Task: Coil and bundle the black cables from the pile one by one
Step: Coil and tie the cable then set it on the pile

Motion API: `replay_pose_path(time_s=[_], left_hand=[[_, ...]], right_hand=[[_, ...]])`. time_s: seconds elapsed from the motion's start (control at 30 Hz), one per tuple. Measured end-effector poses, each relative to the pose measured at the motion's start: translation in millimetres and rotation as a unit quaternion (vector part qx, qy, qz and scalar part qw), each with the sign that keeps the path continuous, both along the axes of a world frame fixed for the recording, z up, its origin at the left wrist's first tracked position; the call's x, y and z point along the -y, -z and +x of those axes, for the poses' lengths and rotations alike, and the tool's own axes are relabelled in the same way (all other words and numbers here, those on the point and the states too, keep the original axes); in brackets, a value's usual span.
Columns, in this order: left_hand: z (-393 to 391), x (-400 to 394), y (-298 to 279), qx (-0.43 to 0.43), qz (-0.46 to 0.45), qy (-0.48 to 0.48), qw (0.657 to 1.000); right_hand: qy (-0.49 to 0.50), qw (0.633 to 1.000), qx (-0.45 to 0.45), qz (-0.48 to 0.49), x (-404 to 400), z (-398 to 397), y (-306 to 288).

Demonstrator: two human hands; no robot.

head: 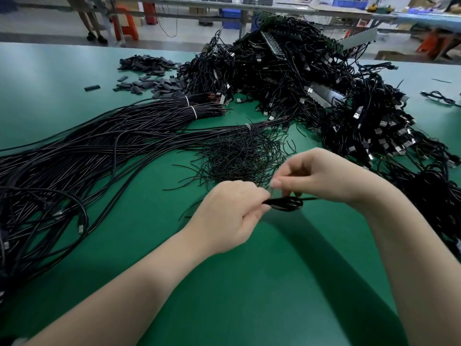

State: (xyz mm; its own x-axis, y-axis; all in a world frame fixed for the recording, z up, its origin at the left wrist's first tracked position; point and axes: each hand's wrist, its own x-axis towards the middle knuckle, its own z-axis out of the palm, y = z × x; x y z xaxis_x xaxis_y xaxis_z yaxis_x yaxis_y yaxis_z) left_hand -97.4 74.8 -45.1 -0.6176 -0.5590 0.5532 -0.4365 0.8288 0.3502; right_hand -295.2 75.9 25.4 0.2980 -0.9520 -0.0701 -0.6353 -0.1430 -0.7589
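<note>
Your left hand [225, 212] comes in from the lower left with its back turned up, and its fingers are curled around one end of the coil [284, 204] — a small flat bundle of black cable that you hold just above the table [249, 283]. Your right hand [324, 177] reaches from the right with the wrist bent down; its thumb and forefinger are pressed together right above the coil's other end, and they seem to pinch a thin tie, though it is too blurred to be sure. Just behind the coil lies a heap of ties [244, 156]. Left of the coil stretch the long cables [87, 146], some banded in white. Far behind the coil, to the right, rises the pile [311, 78] — tangled, with USB plugs.
</note>
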Motion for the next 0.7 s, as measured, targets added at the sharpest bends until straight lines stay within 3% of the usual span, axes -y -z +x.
replay_pose_path(time_s=[0.1,0.17,0.23,0.27,0.33,0.4,0.53,0.63,0.7], left_hand=[[-5.1,-1.4,2.9,-0.102,0.077,0.052,0.990],[-7.6,-3.9,4.1,-0.207,0.169,0.044,0.963],[-8.6,-3.5,5.5,-0.298,0.246,0.004,0.922],[-7.8,-1.1,6.4,-0.328,0.267,-0.033,0.906],[-4.4,5.8,8.7,-0.342,0.278,-0.118,0.890],[-0.9,11.7,11.0,-0.332,0.288,-0.167,0.883],[2.7,17.8,10.0,-0.315,0.273,-0.184,0.890],[3.0,17.5,10.8,-0.273,0.260,-0.174,0.910],[3.2,16.6,12.2,-0.241,0.262,-0.176,0.918]], right_hand=[[-0.012,0.976,0.166,0.138,0.6,-9.8,18.3],[-0.005,0.940,0.284,0.190,1.4,0.9,33.1],[0.020,0.915,0.356,0.189,4.2,19.0,43.7],[0.042,0.925,0.349,0.147,6.0,28.4,46.5],[0.089,0.964,0.252,-0.009,8.1,44.1,47.6],[0.110,0.971,0.081,-0.194,7.3,55.0,46.7],[0.053,0.892,-0.181,-0.411,1.6,62.9,37.5],[0.024,0.810,-0.316,-0.494,1.7,56.9,30.4],[0.005,0.779,-0.364,-0.511,1.3,53.2,29.8]])
